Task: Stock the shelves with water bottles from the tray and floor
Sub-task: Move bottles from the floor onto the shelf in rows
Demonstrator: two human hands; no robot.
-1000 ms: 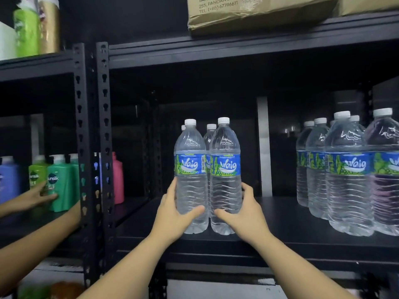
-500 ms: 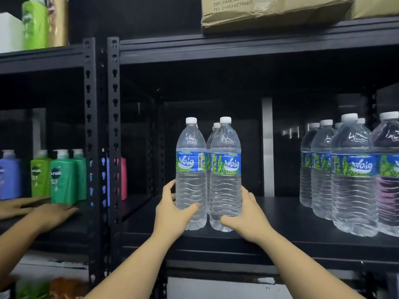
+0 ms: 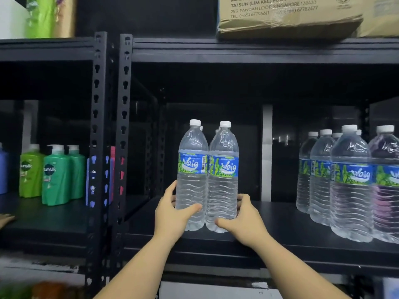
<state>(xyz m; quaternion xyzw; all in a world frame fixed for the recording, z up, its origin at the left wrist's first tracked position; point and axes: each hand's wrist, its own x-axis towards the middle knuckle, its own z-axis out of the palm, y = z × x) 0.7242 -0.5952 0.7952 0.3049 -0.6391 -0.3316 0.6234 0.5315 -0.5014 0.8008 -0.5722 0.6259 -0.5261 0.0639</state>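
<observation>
Two upright water bottles (image 3: 207,175) stand on the shelf (image 3: 280,225), clasped low between left hand (image 3: 172,214) and right hand (image 3: 244,219)

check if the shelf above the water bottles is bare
No, a taped cardboard box sits on the upper shelf above the water bottles.

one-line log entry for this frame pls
phase: placing | left hand: grips left bottle | right hand: grips right bottle | bottles: upright, touching, on shelf | stocked group: apart, to the right
</observation>
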